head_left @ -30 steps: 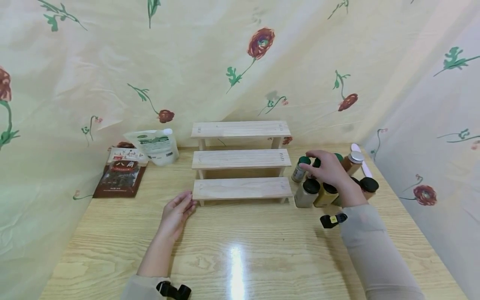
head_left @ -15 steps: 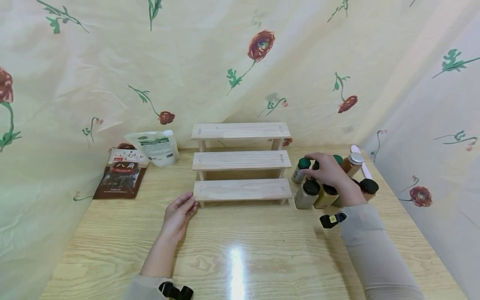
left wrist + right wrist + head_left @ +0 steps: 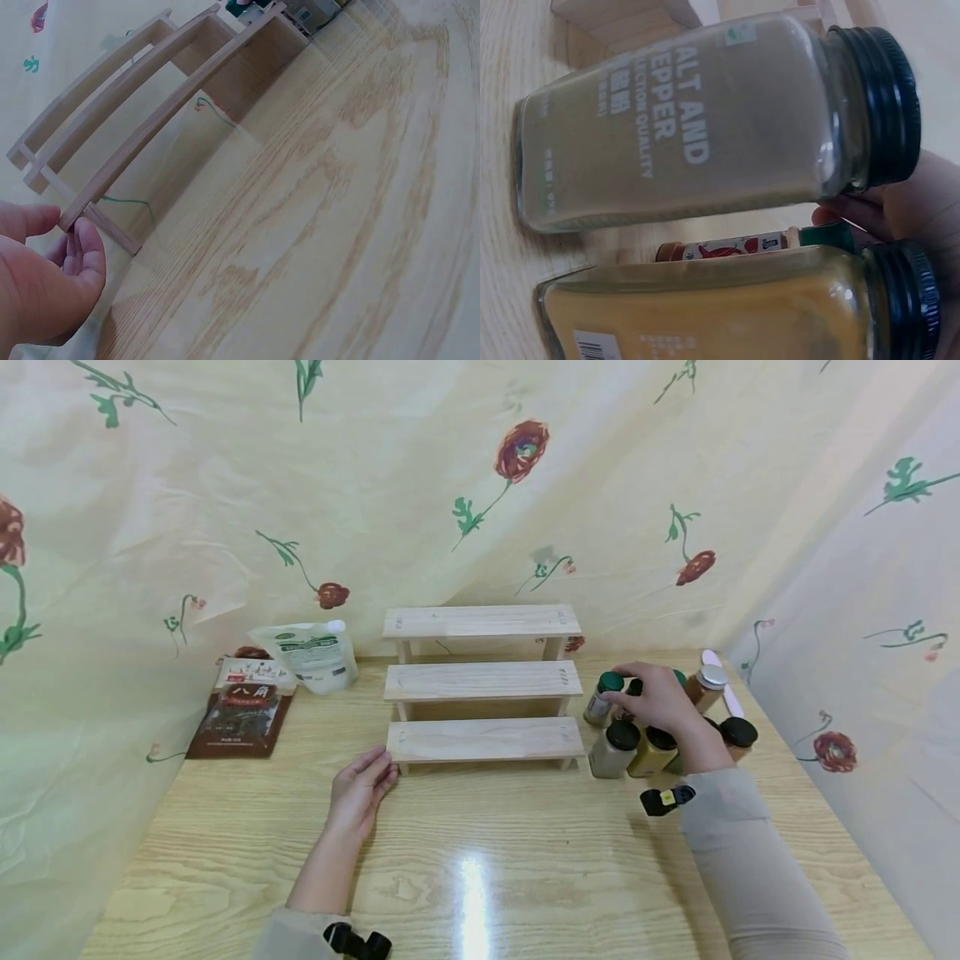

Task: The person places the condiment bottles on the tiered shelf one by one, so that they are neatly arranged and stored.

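Note:
A three-tier wooden rack (image 3: 483, 739) stands at the middle of the table. My left hand (image 3: 358, 789) holds the left end of its lowest shelf, thumb on top and fingers beneath in the left wrist view. To the rack's right, my right hand (image 3: 663, 697) pinches the green cap of a small spice bottle (image 3: 597, 710) between thumb and fingers. In the right wrist view a salt and pepper jar (image 3: 690, 127) hides most of this grip. Beside the fingertips there shows another green-capped bottle (image 3: 742, 245), with red peppers on its label.
Black-lidded jars, among them one with yellow powder (image 3: 652, 758), crowd around my right hand. A silver-lidded jar (image 3: 707, 687) and a white utensil (image 3: 731, 697) are behind it. At the left lie a brown packet (image 3: 243, 714) and a white spouted pouch (image 3: 315, 656).
My right thumb and fingers have closed around the green cap, and the bottle has shifted very slightly. The left hand stays at the rack.

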`<state>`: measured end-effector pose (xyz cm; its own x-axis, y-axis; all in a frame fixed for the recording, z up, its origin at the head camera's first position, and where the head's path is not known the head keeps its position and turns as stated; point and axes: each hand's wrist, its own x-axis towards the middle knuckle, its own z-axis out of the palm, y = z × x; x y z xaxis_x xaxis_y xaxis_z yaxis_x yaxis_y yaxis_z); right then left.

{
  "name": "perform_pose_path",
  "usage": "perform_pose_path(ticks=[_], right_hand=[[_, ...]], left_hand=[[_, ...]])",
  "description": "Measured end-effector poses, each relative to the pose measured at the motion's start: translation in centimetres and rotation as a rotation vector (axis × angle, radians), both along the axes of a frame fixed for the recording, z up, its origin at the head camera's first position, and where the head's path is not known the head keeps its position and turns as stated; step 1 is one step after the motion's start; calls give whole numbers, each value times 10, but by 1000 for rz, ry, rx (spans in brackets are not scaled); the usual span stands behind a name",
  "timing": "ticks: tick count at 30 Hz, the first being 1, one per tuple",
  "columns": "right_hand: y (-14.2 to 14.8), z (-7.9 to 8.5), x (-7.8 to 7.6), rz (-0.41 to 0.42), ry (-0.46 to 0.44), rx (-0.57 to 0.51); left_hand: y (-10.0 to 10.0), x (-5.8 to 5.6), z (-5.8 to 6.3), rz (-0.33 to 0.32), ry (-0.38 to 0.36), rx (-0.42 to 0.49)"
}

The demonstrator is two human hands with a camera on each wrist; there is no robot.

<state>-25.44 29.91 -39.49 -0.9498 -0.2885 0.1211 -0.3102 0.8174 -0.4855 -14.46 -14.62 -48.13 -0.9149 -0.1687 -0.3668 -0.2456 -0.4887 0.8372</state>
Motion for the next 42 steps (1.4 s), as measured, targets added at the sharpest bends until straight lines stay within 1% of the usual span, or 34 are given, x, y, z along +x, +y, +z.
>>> perform_pose_path(ticks=[3,6,8,13,17,24,32,38,42], right_hand=[[-1,4,1,-12,15,-32],[-3,8,1,-22,33,-71],[-3,10,1,-32,46,-98],[-5,16,2,-73,39,-160],[-8,22,4,-110,36,-204],[-16,37,4,-144,92,-252],[-23,53,6,-121,106,-280],[-30,66,8,-123,120,-288],[-36,72,6,-97,145,-300]], left_hand=[[0,-1,-1,-16,-6,-7],[0,-1,-1,-18,-9,-5],[0,0,-1,-24,0,-6],[0,0,-1,-41,17,-5],[-1,0,-2,-48,8,-8],[-1,-3,-4,-65,20,-17],[-1,-4,-4,-61,18,-21],[-1,-3,-1,-61,18,-24],[-1,-4,-1,-62,14,-39]])
